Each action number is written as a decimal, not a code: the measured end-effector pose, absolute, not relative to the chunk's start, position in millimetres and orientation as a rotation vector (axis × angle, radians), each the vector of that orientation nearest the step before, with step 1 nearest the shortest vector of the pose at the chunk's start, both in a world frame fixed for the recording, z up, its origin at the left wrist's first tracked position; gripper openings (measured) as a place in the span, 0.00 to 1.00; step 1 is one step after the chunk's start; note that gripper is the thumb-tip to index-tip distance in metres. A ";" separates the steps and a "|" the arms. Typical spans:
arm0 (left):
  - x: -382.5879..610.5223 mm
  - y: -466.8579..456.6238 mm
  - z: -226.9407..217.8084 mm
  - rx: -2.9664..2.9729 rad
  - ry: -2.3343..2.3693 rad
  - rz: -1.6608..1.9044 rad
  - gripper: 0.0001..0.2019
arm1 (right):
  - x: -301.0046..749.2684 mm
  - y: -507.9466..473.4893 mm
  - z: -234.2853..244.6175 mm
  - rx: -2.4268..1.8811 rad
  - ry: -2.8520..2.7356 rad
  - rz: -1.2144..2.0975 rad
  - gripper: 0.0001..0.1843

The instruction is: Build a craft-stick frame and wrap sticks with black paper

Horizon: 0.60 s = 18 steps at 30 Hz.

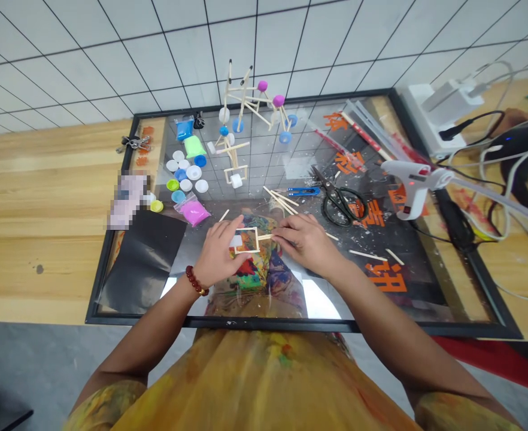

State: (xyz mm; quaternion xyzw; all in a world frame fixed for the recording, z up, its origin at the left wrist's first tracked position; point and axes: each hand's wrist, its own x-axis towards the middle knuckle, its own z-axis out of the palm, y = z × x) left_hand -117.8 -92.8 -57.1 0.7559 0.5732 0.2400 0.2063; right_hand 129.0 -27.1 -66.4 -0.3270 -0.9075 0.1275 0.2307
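A small rectangular frame of thin wooden sticks (pixel 257 239) lies in front of me on the glass board, with a white block (pixel 236 240) at its left side. My left hand (pixel 217 254) holds the frame's left end, thumb below and fingers above. From the right, my right hand (pixel 306 242) pinches thin wooden sticks (pixel 264 237) that meet the middle of the frame's right side. Its fingertips partly cover these sticks. Beyond my hands stands a similar stick piece (pixel 232 158) with a white block and a blue cap.
A larger stick model (pixel 246 102) with pink balls stands at the back. Bottle caps (pixel 194 172) and a pink clay bag (pixel 194 211) lie left, beside black paper (pixel 145 257). Scissors (pixel 340 197), loose sticks (pixel 284 200), a glue gun (pixel 414 182) and a power strip (pixel 430 120) lie right.
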 end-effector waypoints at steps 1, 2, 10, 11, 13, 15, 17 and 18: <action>-117.6 -92.8 -56.9 2.103 1.598 0.665 0.37 | 128.4 -27.5 -66.1 -0.895 -2.496 0.355 0.10; -117.4 -92.8 -56.7 2.099 1.602 0.662 0.37 | 128.0 -27.9 -65.9 -0.895 -2.494 0.356 0.10; -116.6 -92.8 -57.4 2.104 1.604 0.655 0.37 | 125.8 -28.9 -68.5 -0.910 -2.471 0.373 0.09; -116.7 -92.8 -57.4 2.107 1.601 0.655 0.37 | 125.8 -29.2 -68.3 -0.915 -2.471 0.371 0.09; -116.8 -92.6 -57.1 2.106 1.601 0.652 0.36 | 126.6 -29.8 -67.1 -0.932 -2.480 0.358 0.09; -116.9 -92.7 -56.5 2.105 1.604 0.645 0.37 | 128.3 -30.0 -65.4 -0.939 -2.486 0.331 0.09; -116.9 -93.9 -56.1 2.107 1.600 0.655 0.38 | 130.1 -29.2 -63.8 -0.941 -2.462 0.292 0.10; -116.9 -94.9 -56.1 2.109 1.594 0.671 0.38 | 130.7 -28.3 -63.1 -0.944 -2.442 0.274 0.10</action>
